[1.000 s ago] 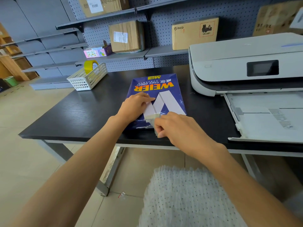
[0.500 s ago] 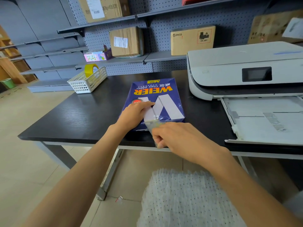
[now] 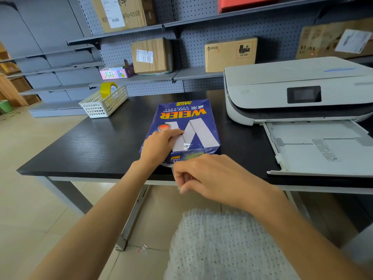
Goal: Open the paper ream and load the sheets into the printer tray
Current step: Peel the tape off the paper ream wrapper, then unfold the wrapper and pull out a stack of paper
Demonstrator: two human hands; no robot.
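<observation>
A blue "WEIER" copy-paper ream (image 3: 193,118) lies wrapped on the black table (image 3: 90,146), its near end at the front edge. My left hand (image 3: 159,146) presses flat on the ream's top near its left corner, fingers straight. My right hand (image 3: 207,178) is just in front of the ream's near end with fingers curled, pinching what looks like a thin piece of the wrapper there. The white printer (image 3: 282,85) stands to the right, its paper tray (image 3: 323,146) pulled out toward me.
A white mesh basket (image 3: 96,108) with a yellow tape roll (image 3: 108,88) sits at the table's back left. Pegboard shelves behind carry cardboard boxes (image 3: 151,55). The tray overhangs the table's front right edge.
My right hand has pulled back from the ream's near end toward the table edge. The ream's near end face now shows. My left hand stays pressed on top.
</observation>
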